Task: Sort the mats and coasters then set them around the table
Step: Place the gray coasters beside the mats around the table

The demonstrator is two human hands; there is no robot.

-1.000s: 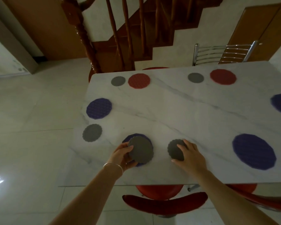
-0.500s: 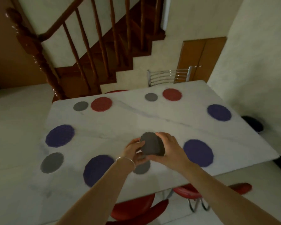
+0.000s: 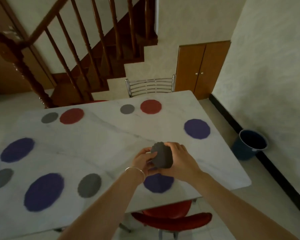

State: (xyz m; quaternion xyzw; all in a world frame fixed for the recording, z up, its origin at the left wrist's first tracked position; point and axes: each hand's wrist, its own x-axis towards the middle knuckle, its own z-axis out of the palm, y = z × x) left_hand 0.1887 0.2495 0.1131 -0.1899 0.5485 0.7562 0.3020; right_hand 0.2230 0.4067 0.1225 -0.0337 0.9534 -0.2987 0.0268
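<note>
Both hands hold a grey scalloped coaster (image 3: 162,157) above the white marble table (image 3: 100,146); my left hand (image 3: 143,160) pinches its left edge and my right hand (image 3: 180,161) wraps its right side. Under my wrists lies a purple mat (image 3: 158,183), partly hidden. Other purple mats lie at the near left (image 3: 44,192), far left (image 3: 17,149) and right (image 3: 197,129). Two red mats (image 3: 71,116) (image 3: 151,106) lie along the far edge, each with a grey coaster (image 3: 49,117) (image 3: 127,109) to its left. More grey coasters lie near me (image 3: 89,185) and at the left edge (image 3: 1,179).
A red chair (image 3: 171,219) stands tucked under the near edge, and a chrome-backed chair (image 3: 150,87) stands at the far side. A dark bucket (image 3: 251,144) stands on the floor by the right wall. A wooden staircase (image 3: 87,54) rises behind the table.
The view has swung rightward. The grey coaster went from my left hand alone to both hands, and has moved right, above the near right purple mat. One grey coaster stays on the table.
</note>
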